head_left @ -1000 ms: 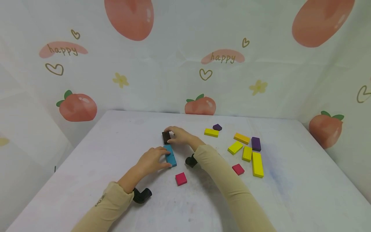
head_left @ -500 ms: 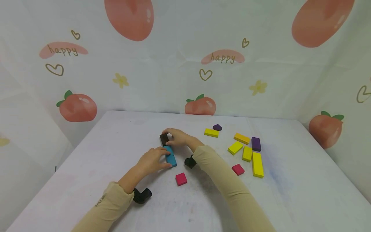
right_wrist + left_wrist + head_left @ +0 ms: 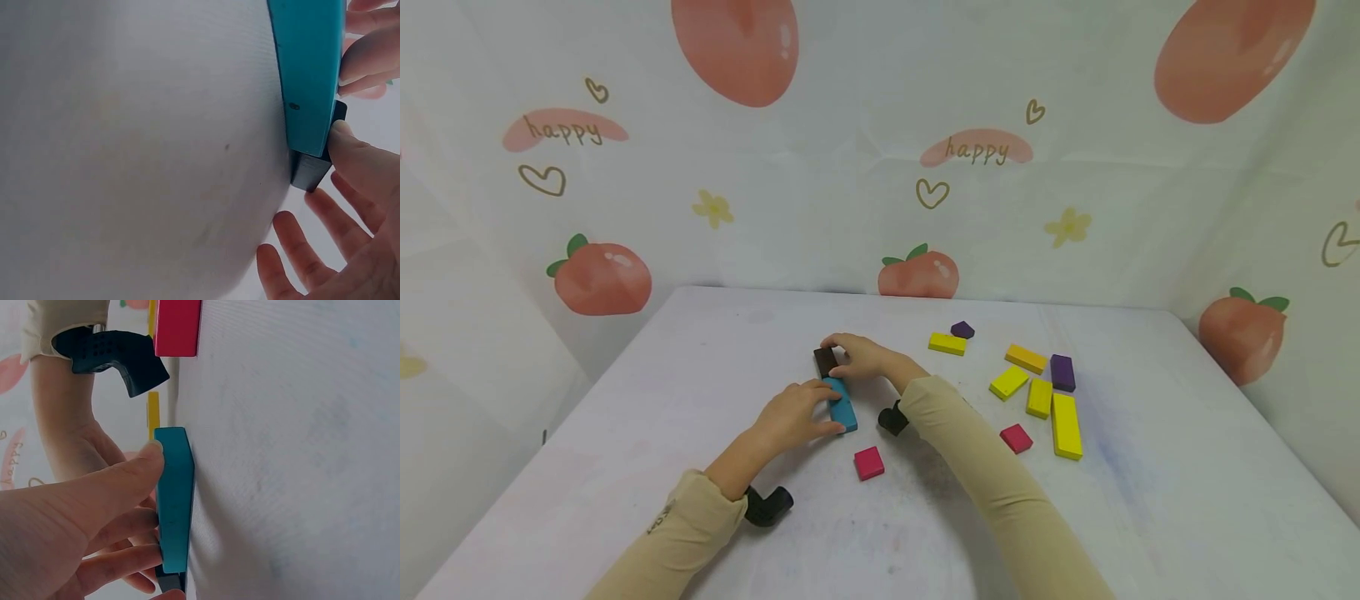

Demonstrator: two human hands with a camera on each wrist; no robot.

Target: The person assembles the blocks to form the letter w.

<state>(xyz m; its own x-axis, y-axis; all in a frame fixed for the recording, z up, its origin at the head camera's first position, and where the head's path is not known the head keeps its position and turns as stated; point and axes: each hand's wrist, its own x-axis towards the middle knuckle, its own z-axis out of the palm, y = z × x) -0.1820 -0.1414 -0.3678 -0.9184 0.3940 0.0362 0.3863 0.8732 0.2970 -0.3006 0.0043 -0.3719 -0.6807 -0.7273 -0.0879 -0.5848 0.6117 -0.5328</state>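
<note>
A flat blue block lies lengthwise on the white table, in front of a dark brown or black block. Their near and far ends meet in a line. My left hand holds the blue block, thumb at its near end and fingertips along its upper edge; the left wrist view shows this blue block close up. With thumb and fingers my right hand grips the dark block from its right side. In the right wrist view the dark block is partly hidden by the blue one and the thumb.
One red block lies nearer, another red block farther right. At the right are several yellow blocks, an orange block and a purple block. A purple pentagonal piece sits near the back.
Over the first half second my right hand moved the dark block slightly left and nearer, turning it into line with the blue block. Since then, hardly any movement shows. The left hand stayed put.
</note>
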